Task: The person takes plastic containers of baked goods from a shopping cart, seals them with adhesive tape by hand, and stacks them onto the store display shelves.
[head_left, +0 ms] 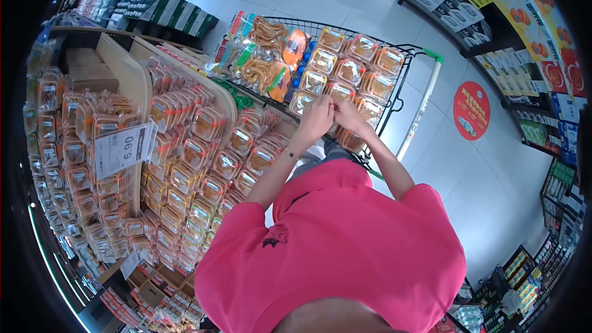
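My left hand and my right hand meet in front of my body, over the near side of a shopping cart. Both are closed, with fingertips pressed together; whatever lies between them, if anything, is hidden. Right beyond my fingers is a clear-wrapped food pack with a pale label. Several similar packs, such as one wrapped pack, stand in rows in the cart. To their left lie bags of brown curled snacks and an orange package.
A wooden display shelf full of wrapped packs rises on the left, with a price sign on it. The cart's handle is at the right. Further right are a round red floor sticker and stocked shelves.
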{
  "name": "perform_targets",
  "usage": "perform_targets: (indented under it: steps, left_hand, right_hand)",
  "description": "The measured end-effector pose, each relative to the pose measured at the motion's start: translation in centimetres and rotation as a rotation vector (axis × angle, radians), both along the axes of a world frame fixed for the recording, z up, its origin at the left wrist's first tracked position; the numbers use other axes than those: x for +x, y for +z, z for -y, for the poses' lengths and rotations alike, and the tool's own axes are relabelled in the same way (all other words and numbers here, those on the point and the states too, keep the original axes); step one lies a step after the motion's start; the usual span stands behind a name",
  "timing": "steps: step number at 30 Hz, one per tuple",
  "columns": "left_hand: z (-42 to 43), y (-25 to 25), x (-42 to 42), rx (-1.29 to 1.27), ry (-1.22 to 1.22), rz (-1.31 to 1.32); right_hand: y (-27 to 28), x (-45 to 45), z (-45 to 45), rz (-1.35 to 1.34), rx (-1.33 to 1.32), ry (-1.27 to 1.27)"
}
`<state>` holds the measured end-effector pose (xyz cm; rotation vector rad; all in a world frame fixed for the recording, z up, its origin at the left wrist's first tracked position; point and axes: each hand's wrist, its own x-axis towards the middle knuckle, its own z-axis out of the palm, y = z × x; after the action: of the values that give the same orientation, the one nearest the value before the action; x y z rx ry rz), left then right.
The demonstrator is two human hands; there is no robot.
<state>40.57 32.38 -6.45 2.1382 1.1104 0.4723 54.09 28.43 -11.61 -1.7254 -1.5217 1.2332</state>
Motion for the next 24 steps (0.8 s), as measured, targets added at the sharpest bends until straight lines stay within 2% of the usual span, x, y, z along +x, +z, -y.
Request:
perform_targets:
  steps: [4,6,7,9,11,13,15,16,20,22,24]
  left_hand:
    - [-3.4,-1.4,5.7,-0.142,-0.035,-0.075]
    - [-4.9,-2.7,8.3,-0.113,-0.035,-0.060]
    - [-5.7,-3.2,9.4,-0.089,-0.041,-0.049]
    - [-7.0,-3.9,11.2,-0.089,-0.044,-0.022]
    - [-7.8,-4.2,13.0,-0.117,0.068,-0.032]
    - [-8.6,-4.9,14.4,-0.120,0.074,-0.047]
    - [-9.1,-6.2,15.7,-0.124,0.086,-0.177]
    - [-9.3,-7.4,16.3,-0.034,0.086,-0.170]
    - [-9.5,-8.9,17.5,-0.062,0.076,-0.252]
    - [-9.6,-9.8,17.8,0.055,0.040,-0.285]
    - [-9.8,-10.3,18.2,0.049,0.059,-0.300]
  right_hand:
    - [-1.3,5.4,-2.8,0.188,0.081,0.012]
    - [-1.4,8.0,-4.3,0.278,0.047,-0.017]
    - [-0.4,8.9,-5.0,0.256,0.025,-0.045]
    - [-0.9,11.1,-6.6,0.294,0.192,-0.050]
    - [-1.6,12.7,-8.1,0.311,0.167,-0.085]
    - [-2.8,14.4,-9.8,0.329,0.147,-0.126]
    - [-4.1,15.6,-10.9,0.433,0.312,-0.126]
    - [-2.6,15.6,-11.3,0.441,0.224,-0.108]
    - [-5.4,16.7,-12.8,0.536,0.212,-0.093]
    - [-6.2,17.1,-13.1,0.553,0.189,-0.080]
    - [-6.4,17.4,-13.4,0.571,0.169,-0.062]
